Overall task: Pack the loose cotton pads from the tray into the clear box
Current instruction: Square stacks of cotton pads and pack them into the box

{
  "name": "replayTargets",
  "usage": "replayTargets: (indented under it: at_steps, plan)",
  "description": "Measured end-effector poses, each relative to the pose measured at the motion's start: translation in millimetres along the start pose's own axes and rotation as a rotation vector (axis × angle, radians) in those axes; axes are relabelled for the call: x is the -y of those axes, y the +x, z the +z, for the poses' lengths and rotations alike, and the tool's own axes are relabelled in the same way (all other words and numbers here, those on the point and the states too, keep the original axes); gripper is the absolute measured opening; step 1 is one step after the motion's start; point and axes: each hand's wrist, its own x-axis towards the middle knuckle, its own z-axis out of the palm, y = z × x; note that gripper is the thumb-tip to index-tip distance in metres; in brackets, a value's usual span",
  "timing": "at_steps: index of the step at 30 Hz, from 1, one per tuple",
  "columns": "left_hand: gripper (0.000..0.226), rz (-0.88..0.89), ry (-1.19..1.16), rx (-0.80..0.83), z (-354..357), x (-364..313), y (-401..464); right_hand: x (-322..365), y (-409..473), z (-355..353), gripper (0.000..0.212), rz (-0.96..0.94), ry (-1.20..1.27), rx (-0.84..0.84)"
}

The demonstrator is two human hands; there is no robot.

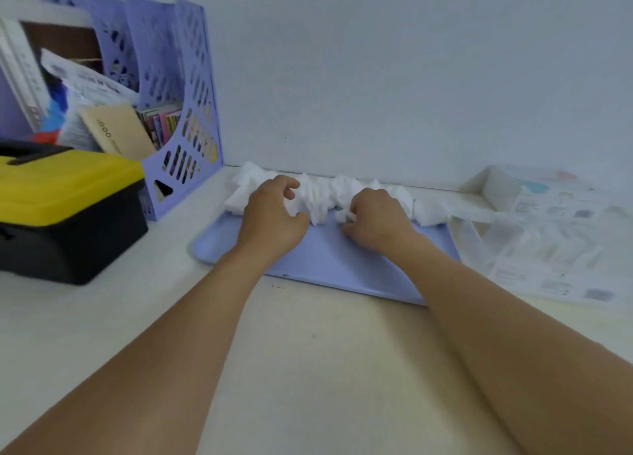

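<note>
Head view – both hands' grip curled on fluffy white cotton pads (322, 194) – flat lilac tray (342, 259)

We cannot see the fingertips of the right hand (375, 220), which curl under into the cotton pads (322, 197), so its grip is unclear. The clear box (534, 221) blurs into its printed wrapping, and the file rack (185, 112) and toolbox (65, 211) run off the left edge.

Illumination soft, even and cool; only faint shadows under the forearms. Wide-angle distortion bends the frame edges. Motion blur softens the file rack (178, 105) at upper left; no glare observed.
</note>
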Motion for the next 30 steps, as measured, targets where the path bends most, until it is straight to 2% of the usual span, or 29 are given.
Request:
replayTargets:
  at_steps: [2, 4, 6, 8, 10, 13, 16, 17, 19, 22, 24, 27, 30]
  plan:
    - [0.040, 0.026, -0.050, -0.054, 3, -8, -2, -8, 0, -10, 0.029, -0.001, 0.104, -0.012]
    - [0.034, 0.013, -0.171, -0.090, 3, -19, -2, -12, 0, -25, 0.022, 0.025, 0.402, 0.015]
    - [0.036, -0.090, -0.400, -0.006, 1, -31, 1, -8, -1, -42, 0.026, 0.014, 0.715, 0.171]
    - [0.036, -0.198, -0.594, 0.112, -1, -36, 5, 2, -3, -51, 0.028, -0.044, 0.910, 0.354]
    - [0.028, -0.195, -0.610, 0.121, -4, -37, 8, 15, -2, -53, 0.030, -0.094, 0.983, 0.435]
    - [0.028, -0.248, -0.568, -0.065, -11, -28, 15, 28, 7, -50, 0.041, -0.001, 0.978, 0.358]
    - [0.026, -0.417, -0.587, -0.293, -19, -16, 23, 34, 19, -40, 0.048, 0.241, 0.876, 0.065]
    - [0.028, -0.476, -0.618, -0.333, -21, -13, 25, 38, 22, -36, 0.050, 0.284, 0.791, 0.023]
    - [0.039, -0.567, -0.647, -0.358, -23, -8, 27, 52, 25, -28, 0.065, 0.312, 0.661, 0.038]
    - [0.044, -0.617, -0.619, -0.324, -20, -6, 29, 71, 32, -20, 0.096, 0.292, 0.551, 0.012]
    - [0.045, -0.636, -0.619, -0.292, -17, -5, 31, 80, 38, -14, 0.092, 0.263, 0.453, -0.009]
    - [0.044, -0.668, -0.648, -0.273, -15, -6, 31, 81, 44, -4, 0.064, 0.243, 0.317, -0.049]
    - [0.038, -0.677, -0.685, -0.265, -13, -7, 31, 69, 43, -2, 0.049, 0.247, 0.322, -0.053]
